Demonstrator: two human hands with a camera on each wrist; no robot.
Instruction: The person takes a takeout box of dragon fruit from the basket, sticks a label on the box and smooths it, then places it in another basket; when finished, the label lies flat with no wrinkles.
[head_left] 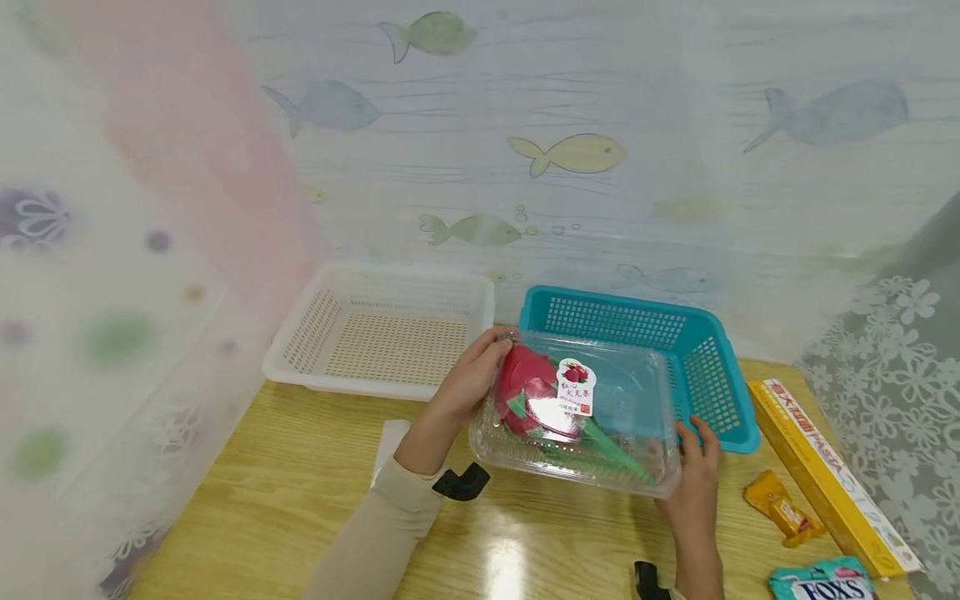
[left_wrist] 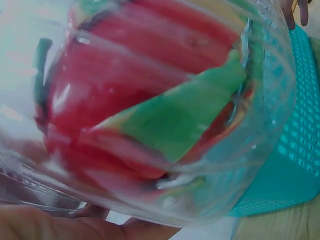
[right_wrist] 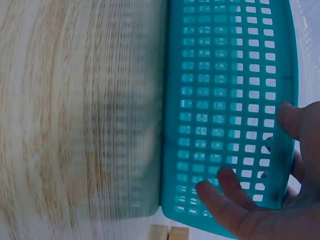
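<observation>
My left hand (head_left: pixel 468 379) grips the left end of a clear plastic fruit box (head_left: pixel 637 379), held tilted above the table. Inside lies a red dragon fruit (head_left: pixel 528 383) with green scales, and a long green piece (head_left: pixel 611 446) points to the lower right. A white sticker (head_left: pixel 576 387) with a fruit picture is on the lid. My right hand (head_left: pixel 693 475) is at the box's right end, fingers spread loosely. In the right wrist view its fingertips (right_wrist: pixel 227 177) overlap the wall of the blue basket (right_wrist: pixel 225 90), and the box is mostly hidden there.
A white basket (head_left: pixel 300 377) stands at the back left, left of the blue one. On the right lie a pasta box (head_left: pixel 832 483), an orange-wrapped snack (head_left: pixel 783 508) and a teal FOX'S bag (head_left: pixel 821 581). A white slip (head_left: pixel 388 442) lies near my left wrist.
</observation>
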